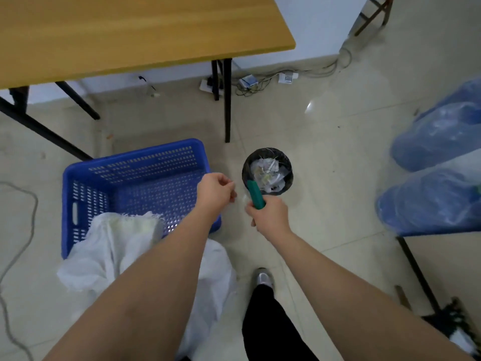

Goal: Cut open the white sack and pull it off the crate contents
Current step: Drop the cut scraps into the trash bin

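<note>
Two bare hands reach out in front of us over the pale tiled floor (325, 142). On the left we see a blue plastic crate with holes (135, 183), standing near a wooden tabletop (125, 32). A crumpled white woven sack (114, 246) hangs over the crate's near rim and spills onto the floor. Our left hand (214, 192) floats by the crate's right corner, fingers curled with the tips pressed together; we cannot tell if they pinch anything. Our right hand (269, 216) grips a green-handled cutter (256, 194) above a small black bin full of paper scraps (268, 171). Blue plastic bags (437, 178) sit far right.
</note>
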